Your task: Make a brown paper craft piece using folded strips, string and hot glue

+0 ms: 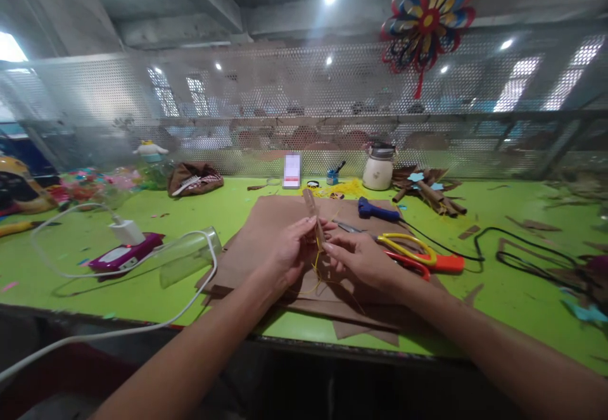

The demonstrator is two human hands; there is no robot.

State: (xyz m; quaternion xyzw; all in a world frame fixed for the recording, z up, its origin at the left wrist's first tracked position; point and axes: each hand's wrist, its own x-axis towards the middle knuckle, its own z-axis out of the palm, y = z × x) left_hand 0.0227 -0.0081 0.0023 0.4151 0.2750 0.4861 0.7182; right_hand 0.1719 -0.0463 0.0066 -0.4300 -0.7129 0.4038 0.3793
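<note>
Bare forearms (199, 337) are slanting over the bench (223, 211); left grip (295, 246) and right grip (358, 257) are pinching a narrow brown strip (310, 203) between them, yellow thread (316, 267) hanging below, brown paper sheets (266, 220) lying beneath, yellow-handled scissors (412, 244) resting rightward.

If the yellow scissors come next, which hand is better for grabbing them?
Probably the right hand: the yellow scissors lie just beyond it. The left hand is farther away, gripping the brown strip. The right hand is busy at that strip too, though.
</note>
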